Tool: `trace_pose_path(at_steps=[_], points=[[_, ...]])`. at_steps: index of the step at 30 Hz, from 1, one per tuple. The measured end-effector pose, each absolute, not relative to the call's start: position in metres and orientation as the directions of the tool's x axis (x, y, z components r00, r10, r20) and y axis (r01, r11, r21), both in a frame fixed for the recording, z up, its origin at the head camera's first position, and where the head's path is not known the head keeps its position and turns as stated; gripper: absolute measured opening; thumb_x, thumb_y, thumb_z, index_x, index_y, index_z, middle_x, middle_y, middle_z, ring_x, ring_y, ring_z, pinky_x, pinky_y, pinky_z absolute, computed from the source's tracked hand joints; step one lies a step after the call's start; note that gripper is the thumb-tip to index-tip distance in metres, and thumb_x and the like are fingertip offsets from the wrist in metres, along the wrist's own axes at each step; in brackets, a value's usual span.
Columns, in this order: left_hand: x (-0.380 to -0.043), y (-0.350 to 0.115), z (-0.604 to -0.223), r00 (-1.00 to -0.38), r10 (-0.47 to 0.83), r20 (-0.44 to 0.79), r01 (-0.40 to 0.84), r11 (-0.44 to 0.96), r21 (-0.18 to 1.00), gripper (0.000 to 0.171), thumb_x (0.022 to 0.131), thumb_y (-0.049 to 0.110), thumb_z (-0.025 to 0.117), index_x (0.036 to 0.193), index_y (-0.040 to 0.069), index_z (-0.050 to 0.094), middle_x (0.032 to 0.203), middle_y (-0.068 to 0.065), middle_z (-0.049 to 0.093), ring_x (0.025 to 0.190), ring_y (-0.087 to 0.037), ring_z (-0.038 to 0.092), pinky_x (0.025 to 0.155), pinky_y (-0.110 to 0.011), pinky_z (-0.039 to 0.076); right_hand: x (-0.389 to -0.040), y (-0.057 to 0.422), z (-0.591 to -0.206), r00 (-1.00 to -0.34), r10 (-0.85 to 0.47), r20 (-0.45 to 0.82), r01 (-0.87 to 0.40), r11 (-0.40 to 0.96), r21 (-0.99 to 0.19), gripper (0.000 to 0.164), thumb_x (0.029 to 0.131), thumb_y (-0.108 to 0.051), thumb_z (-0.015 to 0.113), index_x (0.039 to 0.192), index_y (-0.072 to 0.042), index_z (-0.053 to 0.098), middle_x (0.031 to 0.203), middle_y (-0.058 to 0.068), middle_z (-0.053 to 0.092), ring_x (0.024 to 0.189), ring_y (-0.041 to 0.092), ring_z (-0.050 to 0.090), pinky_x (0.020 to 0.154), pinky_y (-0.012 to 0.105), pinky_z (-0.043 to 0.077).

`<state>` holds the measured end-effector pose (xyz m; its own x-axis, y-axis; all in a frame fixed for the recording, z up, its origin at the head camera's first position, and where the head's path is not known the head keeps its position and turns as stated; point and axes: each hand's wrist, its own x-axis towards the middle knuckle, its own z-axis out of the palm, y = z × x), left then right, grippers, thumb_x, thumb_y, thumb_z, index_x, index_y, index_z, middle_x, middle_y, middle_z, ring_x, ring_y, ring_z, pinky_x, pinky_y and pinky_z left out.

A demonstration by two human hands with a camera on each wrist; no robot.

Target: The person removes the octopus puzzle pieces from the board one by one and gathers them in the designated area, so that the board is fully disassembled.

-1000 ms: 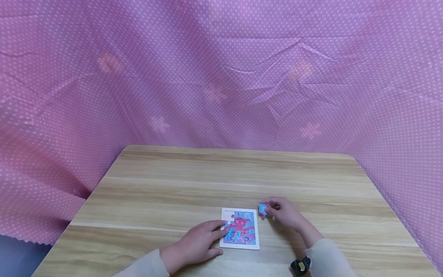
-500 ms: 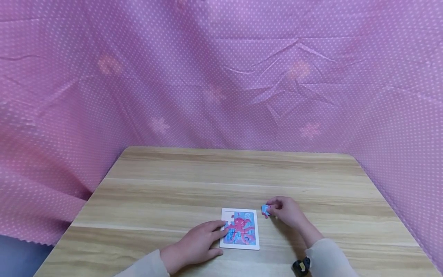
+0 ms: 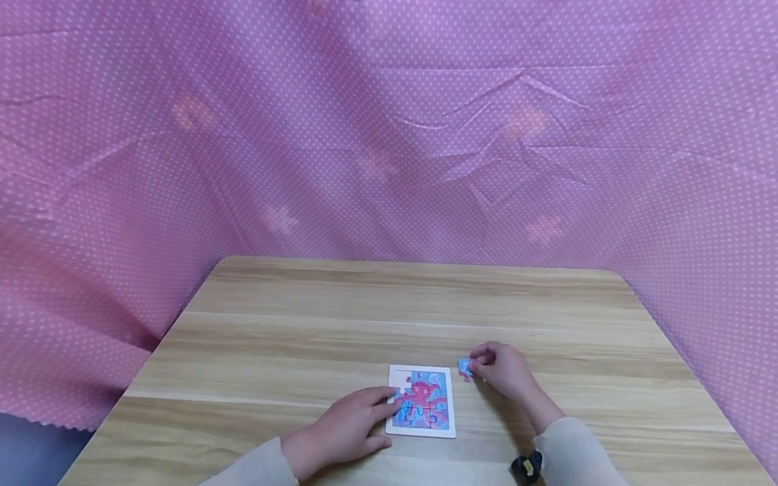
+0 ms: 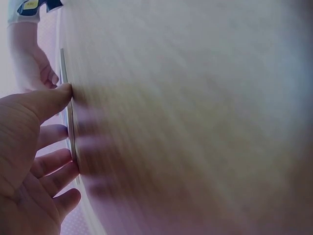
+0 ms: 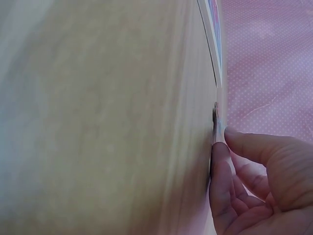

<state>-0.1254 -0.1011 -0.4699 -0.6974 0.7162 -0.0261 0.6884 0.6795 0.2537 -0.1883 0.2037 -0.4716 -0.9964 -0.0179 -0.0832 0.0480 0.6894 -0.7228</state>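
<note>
A white-framed jigsaw puzzle [image 3: 435, 399] with a pink octopus on blue lies on the table, its upper left corner showing bare white backing. My left hand [image 3: 346, 423] rests along the puzzle's left edge, index and middle fingertips on top of it. In the left wrist view the thumb of that hand [image 4: 29, 147] touches the board's thin edge. Just right of the frame, my right hand [image 3: 502, 368] pinches a small blue and pink puzzle piece [image 3: 464, 368] between thumb and fingers. The right wrist view shows the piece [image 5: 217, 115] edge-on, low over or on the tabletop.
The wooden table [image 3: 340, 304] stretches behind and to both sides of the puzzle. A pink polka-dot cloth [image 3: 389, 169] hangs around its back and sides. A black watch-like device [image 3: 526, 467] is on the right wrist.
Over the last second the right hand has shifted slightly right with the puzzle piece, away from the frame, and the piece has turned a little. The left hand and puzzle stay put.
</note>
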Motion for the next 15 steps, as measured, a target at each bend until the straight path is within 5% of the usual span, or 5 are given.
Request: trace_pose_path(at_steps=[15], points=[[-0.135, -0.101, -0.464, -0.714, 0.699, -0.043, 0.650, 0.684, 0.331, 0.059, 0.086, 0.044, 0.067, 0.137, 0.017, 0.054, 0.140, -0.004, 0.045, 0.128, -0.022, 0.042, 0.103, -0.040, 0.038, -0.185, 0.180, -0.462, -0.997, -0.070, -0.036, -0.016, 0.633, -0.774, 0.018, 0.081, -0.009, 0.075, 0.097, -0.009, 0.068, 0.082, -0.003, 0.062, 0.076, 0.013, 0.060, 0.063, 0.026, 0.052]])
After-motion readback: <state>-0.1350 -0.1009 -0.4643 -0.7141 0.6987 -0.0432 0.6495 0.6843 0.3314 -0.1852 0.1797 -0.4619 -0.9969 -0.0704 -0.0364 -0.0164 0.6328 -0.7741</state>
